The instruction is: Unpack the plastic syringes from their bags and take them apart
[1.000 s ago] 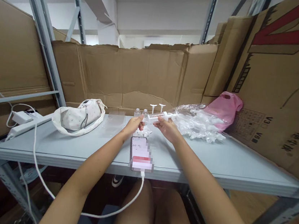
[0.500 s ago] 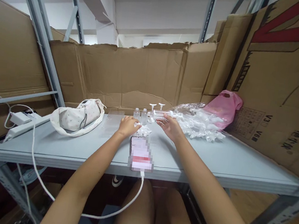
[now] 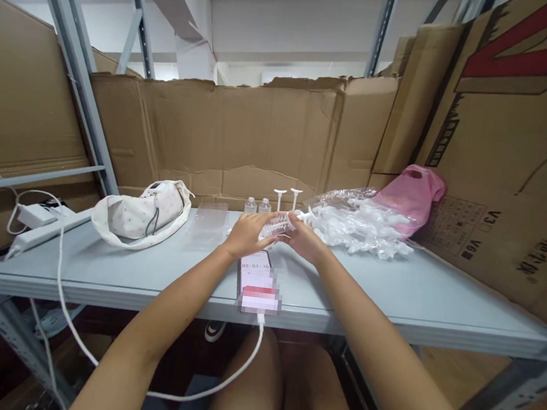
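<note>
A clear ribbed plastic bottle [image 3: 278,224] lies tilted between my two hands, above the far side of the phone. My left hand [image 3: 246,233] is closed on its left end, and my right hand [image 3: 305,239] grips the right end. Fingers cover both ends of the bottle. Just behind my left hand stand two small clear bottles, a left one [image 3: 250,205] and a right one [image 3: 265,206]. Two white T-shaped plastic pieces, one on the left [image 3: 279,197] and one on the right [image 3: 296,197], rise upright behind the held bottle.
A phone [image 3: 254,269] with a charging cable lies at the table's front edge. To the right are a clear bag of white plastic parts [image 3: 365,228] and a pink bag [image 3: 410,194]. A white cloth bag [image 3: 140,215] and a power strip [image 3: 48,230] sit left. Cardboard [image 3: 242,135] walls the back.
My right hand has brought the ribbed bottle left and nearer to me. My left hand has come off the small white items by the phone and taken hold of the bottle too.
</note>
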Demonstrator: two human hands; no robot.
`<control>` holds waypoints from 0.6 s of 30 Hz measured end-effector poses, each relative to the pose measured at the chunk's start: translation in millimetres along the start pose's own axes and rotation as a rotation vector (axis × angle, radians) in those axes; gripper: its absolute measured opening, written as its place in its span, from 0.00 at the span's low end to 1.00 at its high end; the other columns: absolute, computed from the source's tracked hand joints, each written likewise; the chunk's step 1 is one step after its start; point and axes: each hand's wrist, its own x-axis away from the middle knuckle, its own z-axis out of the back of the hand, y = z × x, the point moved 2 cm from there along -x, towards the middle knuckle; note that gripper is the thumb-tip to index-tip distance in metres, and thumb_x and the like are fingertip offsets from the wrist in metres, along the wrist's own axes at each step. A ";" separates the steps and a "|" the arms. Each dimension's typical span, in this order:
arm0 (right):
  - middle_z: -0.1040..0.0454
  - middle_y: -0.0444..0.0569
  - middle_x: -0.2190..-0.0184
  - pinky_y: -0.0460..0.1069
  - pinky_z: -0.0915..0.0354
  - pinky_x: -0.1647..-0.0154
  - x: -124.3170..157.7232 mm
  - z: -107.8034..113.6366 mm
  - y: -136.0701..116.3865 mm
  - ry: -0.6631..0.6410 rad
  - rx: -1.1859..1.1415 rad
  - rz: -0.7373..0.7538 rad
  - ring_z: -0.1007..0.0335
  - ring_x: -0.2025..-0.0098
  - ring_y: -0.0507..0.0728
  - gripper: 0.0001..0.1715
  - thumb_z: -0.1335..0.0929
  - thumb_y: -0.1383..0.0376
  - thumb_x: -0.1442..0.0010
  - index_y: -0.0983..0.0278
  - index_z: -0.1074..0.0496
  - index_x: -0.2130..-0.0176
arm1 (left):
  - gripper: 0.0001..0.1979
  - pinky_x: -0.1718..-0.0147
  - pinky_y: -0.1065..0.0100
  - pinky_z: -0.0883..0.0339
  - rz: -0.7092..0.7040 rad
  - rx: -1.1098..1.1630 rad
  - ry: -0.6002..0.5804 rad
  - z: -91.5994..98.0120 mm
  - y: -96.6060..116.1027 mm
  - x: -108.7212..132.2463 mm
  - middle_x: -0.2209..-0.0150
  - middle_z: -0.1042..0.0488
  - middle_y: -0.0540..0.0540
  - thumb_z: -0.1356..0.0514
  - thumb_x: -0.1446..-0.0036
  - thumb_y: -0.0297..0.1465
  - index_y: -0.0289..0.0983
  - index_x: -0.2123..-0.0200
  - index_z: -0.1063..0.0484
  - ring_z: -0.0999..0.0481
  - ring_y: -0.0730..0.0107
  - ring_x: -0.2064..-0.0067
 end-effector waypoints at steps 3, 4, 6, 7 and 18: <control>0.24 0.47 0.66 0.50 0.31 0.63 -0.1 -1.0 -0.2 0.061 0.016 -0.031 0.29 0.65 0.55 0.21 0.35 0.48 0.41 0.61 0.26 0.62 | 0.27 0.50 0.59 0.40 0.001 0.007 -0.004 0.0 3.8 -0.6 0.47 0.27 0.43 0.43 0.42 0.41 0.41 0.41 0.39 0.28 0.57 0.48; 0.23 0.47 0.66 0.50 0.32 0.63 -0.4 -0.6 -0.7 0.087 0.018 -0.031 0.29 0.65 0.55 0.21 0.36 0.48 0.40 0.61 0.26 0.62 | 0.26 0.50 0.59 0.39 0.017 0.016 -0.004 0.3 5.1 -0.9 0.48 0.27 0.42 0.43 0.42 0.42 0.40 0.42 0.38 0.28 0.56 0.48; 0.23 0.48 0.65 0.50 0.32 0.63 -0.9 0.5 -1.7 0.117 0.013 -0.013 0.29 0.64 0.55 0.21 0.38 0.50 0.38 0.61 0.25 0.61 | 0.26 0.52 0.59 0.38 0.092 0.063 -0.027 -0.1 7.3 -1.2 0.51 0.25 0.43 0.44 0.42 0.44 0.40 0.43 0.37 0.26 0.57 0.51; 0.23 0.47 0.64 0.49 0.33 0.63 -1.1 1.1 -2.2 0.126 0.007 -0.001 0.29 0.63 0.55 0.21 0.39 0.51 0.38 0.61 0.25 0.61 | 0.26 0.54 0.60 0.36 0.139 0.101 -0.047 -1.1 8.1 -1.2 0.54 0.24 0.43 0.45 0.42 0.46 0.41 0.43 0.36 0.25 0.57 0.54; 0.24 0.49 0.64 0.49 0.32 0.67 -2.5 5.8 -7.0 0.148 0.086 0.040 0.28 0.63 0.57 0.30 0.37 0.40 0.45 0.59 0.27 0.59 | 0.27 0.64 0.67 0.34 0.376 0.493 0.043 -11.0 -7.0 -0.6 0.60 0.25 0.48 0.37 0.49 0.40 0.42 0.47 0.40 0.26 0.69 0.65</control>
